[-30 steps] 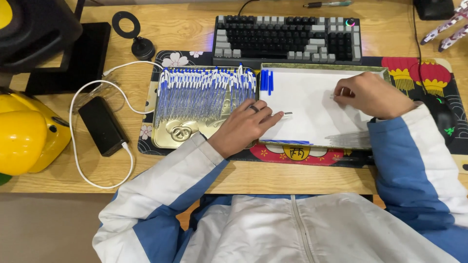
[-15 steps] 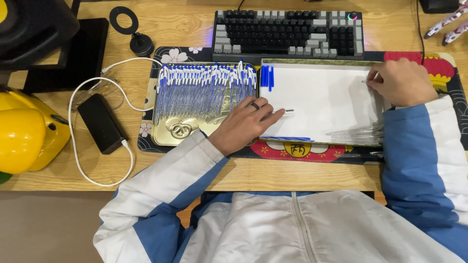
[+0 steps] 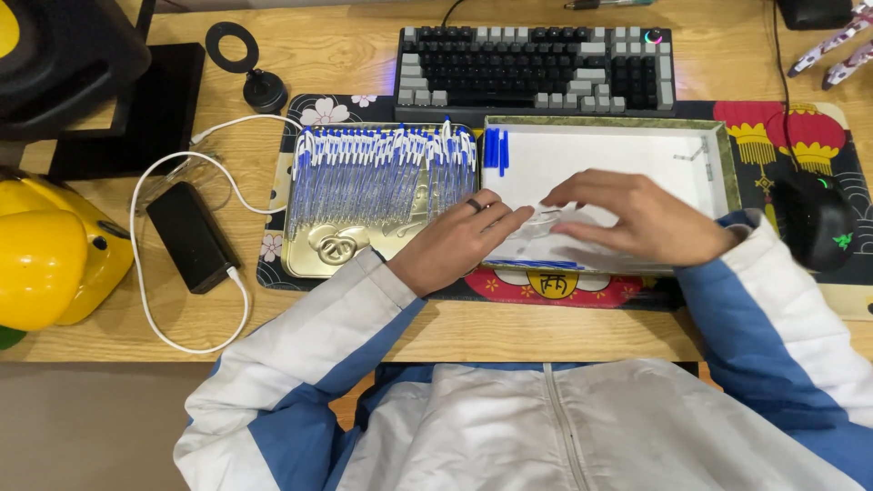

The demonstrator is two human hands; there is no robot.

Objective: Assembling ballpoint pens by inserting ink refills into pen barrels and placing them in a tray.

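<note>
While both hands meet over the near edge of the white tray (image 3: pixel 627 150), the left hand (image 3: pixel 459 241), a ring on one finger, lies flat with loose fingers, its tips touching a clear pen barrel (image 3: pixel 543 219) at the tray's six o'clock rim. From three o'clock, the right hand (image 3: pixel 637 216) hovers over the same barrel, fingers spread and slack; whether it pinches the barrel I cannot tell. Blue caps (image 3: pixel 496 148) lie at the tray's ten o'clock corner. Just beside the tray, at nine o'clock, a gold tin (image 3: pixel 318 255) holds a row of blue-capped pens (image 3: pixel 382 168). At twelve o'clock sits a keyboard (image 3: pixel 536 73); at three o'clock, a black mouse (image 3: pixel 814 218).
</note>
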